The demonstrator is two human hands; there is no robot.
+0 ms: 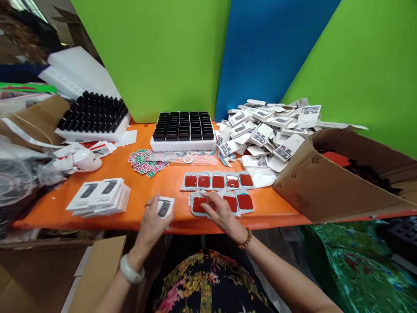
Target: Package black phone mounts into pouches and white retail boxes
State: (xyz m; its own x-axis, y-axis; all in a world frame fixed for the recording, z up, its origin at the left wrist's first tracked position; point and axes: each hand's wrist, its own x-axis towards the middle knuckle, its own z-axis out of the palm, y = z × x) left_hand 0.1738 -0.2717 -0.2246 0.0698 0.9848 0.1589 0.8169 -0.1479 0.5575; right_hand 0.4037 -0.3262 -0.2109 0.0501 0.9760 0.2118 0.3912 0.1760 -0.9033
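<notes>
My left hand (pixel 152 224) is closed on a small white box (pixel 165 208) printed with a dark device, held low over the table's front edge. My right hand (pixel 223 213) hovers over or touches the nearer row of red square pads (pixel 230 203), its thumb and index finger apart above the left part of that row. It covers some of the pads. A second row of red squares (pixel 218 181) on pale backing lies just behind. Left of my left hand, similar white boxes (pixel 100 195) are stacked.
Black devices stand upright in a white foam tray (pixel 182 144) at the back, and more fill a left tray (pixel 94 115). Small printed stickers (pixel 148 163) lie nearby. White boxes (pixel 267 126) are heaped at back right, beside an open cardboard carton (pixel 301 178). A person (pixel 29 34) is far left.
</notes>
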